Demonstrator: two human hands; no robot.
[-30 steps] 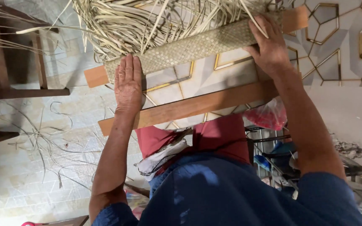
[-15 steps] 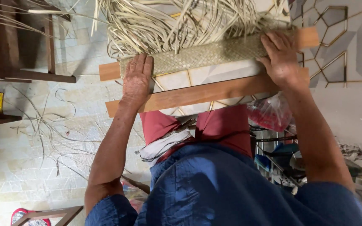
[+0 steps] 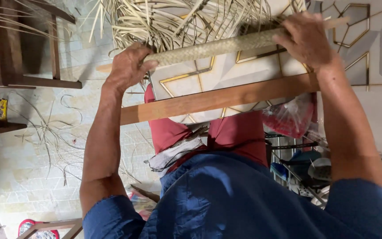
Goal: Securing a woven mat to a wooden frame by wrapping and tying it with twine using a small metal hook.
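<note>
Since the earlier frames the woven strip (image 3: 217, 46) has narrowed in view, from a broad flat band to a thin rolled edge, and both hands have shifted from lying flat on it to curling over it. The left hand (image 3: 127, 66) now closes around the strip's left end, fingers wrapped over its top. The right hand (image 3: 306, 37) clamps down on the right end, fingers bent over the far side. The strip spans between the two hands, with loose straw strands (image 3: 177, 20) fanning out just beyond the knuckles. A wooden bar (image 3: 217, 98) lies nearer the body, below both wrists.
</note>
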